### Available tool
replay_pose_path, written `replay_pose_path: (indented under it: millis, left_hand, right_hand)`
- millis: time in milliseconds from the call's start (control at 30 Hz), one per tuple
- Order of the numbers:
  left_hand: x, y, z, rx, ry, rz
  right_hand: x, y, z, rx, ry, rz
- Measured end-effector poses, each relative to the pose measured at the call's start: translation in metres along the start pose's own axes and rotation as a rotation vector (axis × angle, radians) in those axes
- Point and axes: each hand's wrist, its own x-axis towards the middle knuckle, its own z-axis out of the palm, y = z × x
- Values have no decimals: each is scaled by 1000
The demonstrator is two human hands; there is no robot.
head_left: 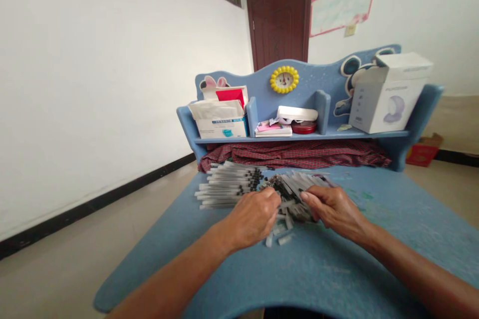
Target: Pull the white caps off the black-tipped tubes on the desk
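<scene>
On the blue desk, a stack of whitish pen barrels (pixel 220 189) with black ends lies to the left. A second, looser heap of pale pen barrels (pixel 305 179) lies to the right, with small dark and metallic parts (pixel 279 184) between the two. My left hand (pixel 256 217) is closed at the near edge of the middle pile, and its fingertips hide what they pinch. My right hand (pixel 333 209) closes thumb against fingers on a pen; its dark end shows by the thumb. Short translucent caps (pixel 286 238) are scattered in front of and between my hands.
The blue desk (pixel 157 264) has a raised shelf holding a face-mask box (pixel 222 127), a red round tin (pixel 304 127) and a tall white carton (pixel 387 94). A checked cloth (pixel 292 153) lies bundled under the shelf. A yellow flower clock (pixel 284 79) is on the backboard.
</scene>
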Motion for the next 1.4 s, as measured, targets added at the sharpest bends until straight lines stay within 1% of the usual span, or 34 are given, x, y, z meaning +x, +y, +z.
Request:
replay_pose_path:
  millis: [67,133,267,433,667,767,933,1000,1100,1167,1300,1400]
  left_hand:
    - [11,4,2,0,41,40]
    - [19,3,5,-15,107,71]
    - [26,-2,12,-75,233,124]
    - [24,-5,22,-161,306,124]
    - [18,-9,34,-139,350,159]
    - [16,-8,38,-145,360,147]
    - [15,-4,39,-145,349,134]
    - [15,-2,40,-142,343,131]
    - [15,-2,41,-142,344,132]
    - [15,-3,43,-150,356,132]
    - [15,-3,44,-165,383,125]
    - [15,-3,43,-175,393,135]
  right_hand:
    - [0,2,-1,112,-12,79]
    - [0,6,-2,206,-20,154]
    - [1,13,-5,333,-38,241]
    - [1,16,-6,415,-77,272]
    - [0,17,-2,524,-117,232]
    - [-1,15,0,504,-106,235]
    - [-3,14,1,314,-96,254]
    - [-3,15,2,322,-102,250]
    - [-3,16,3,390,-107,232]
    - [-3,15,3,373,-108,240]
    - [-5,15,3,268,-128,265]
    - [-5,16,2,326,-146,256]
